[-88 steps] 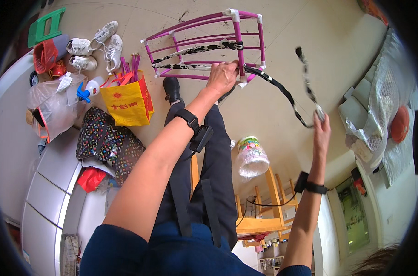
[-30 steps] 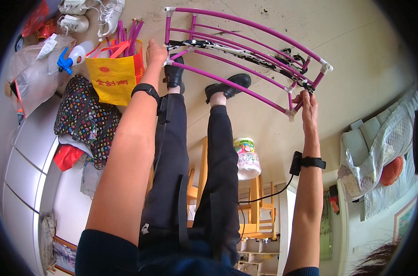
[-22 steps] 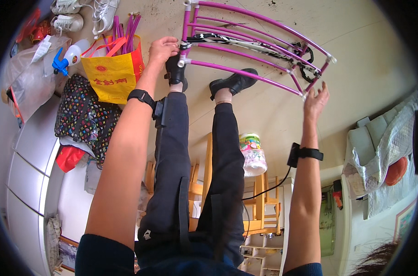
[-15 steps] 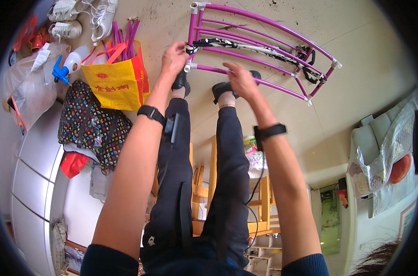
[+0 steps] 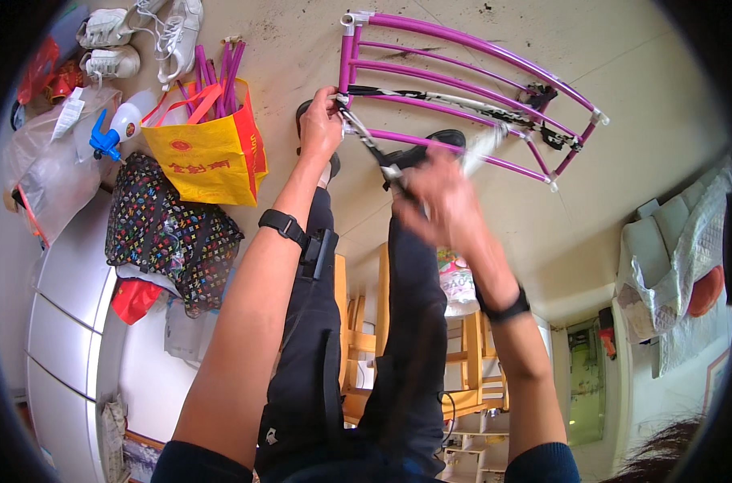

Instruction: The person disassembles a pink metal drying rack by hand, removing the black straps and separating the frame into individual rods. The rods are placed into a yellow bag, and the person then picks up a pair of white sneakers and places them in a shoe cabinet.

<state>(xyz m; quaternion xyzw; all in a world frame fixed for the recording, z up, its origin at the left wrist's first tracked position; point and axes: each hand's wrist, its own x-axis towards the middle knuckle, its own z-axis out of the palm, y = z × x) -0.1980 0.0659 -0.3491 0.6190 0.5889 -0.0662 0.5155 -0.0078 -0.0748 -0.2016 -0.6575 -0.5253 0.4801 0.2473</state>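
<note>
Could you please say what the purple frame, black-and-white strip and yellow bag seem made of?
Purple frame: smooth, slightly glossy tubes, probably plastic or coated metal, judging by pale highlights.
Black-and-white strip: seemingly soft, matte cloth, as it bunches at the frame's right end.
Yellow bag: perhaps laminated fabric or plastic, smooth, with a crisp side edge.

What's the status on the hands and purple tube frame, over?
Left hand at left end of purple tube frame. Right hand blurred, grip unclear. Black-and-white cloth strip runs from that end toward right hand. Black shoe partly behind frame.
</note>
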